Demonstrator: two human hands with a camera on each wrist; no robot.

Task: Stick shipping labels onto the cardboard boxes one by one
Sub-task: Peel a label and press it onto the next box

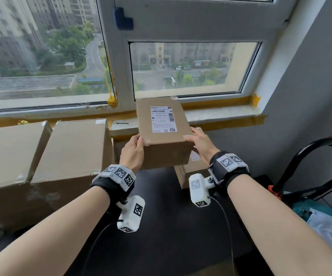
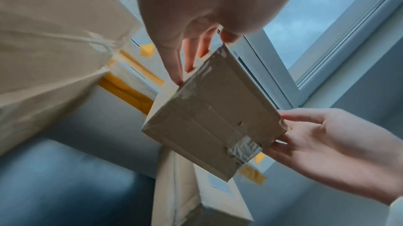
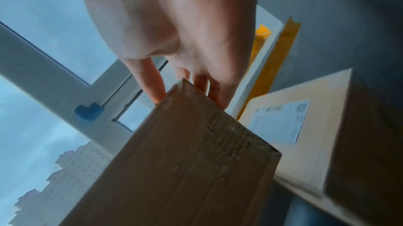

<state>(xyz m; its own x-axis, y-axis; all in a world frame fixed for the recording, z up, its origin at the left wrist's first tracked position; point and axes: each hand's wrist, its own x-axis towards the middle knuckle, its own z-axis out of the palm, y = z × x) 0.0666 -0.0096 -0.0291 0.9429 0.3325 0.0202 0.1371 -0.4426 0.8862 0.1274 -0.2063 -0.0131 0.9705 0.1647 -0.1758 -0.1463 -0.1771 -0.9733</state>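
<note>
Four cardboard boxes show in the head view: one small box held up, one smaller box under it at the right, and two large boxes, one at the far left and one beside it. Two shipping labels: one on the held box, one on the lower box. Two hands: left hand, right hand.

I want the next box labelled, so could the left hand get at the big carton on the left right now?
Probably not yet. The left hand and right hand both grip the small labelled box. The big carton sits close with nothing in between.
</note>
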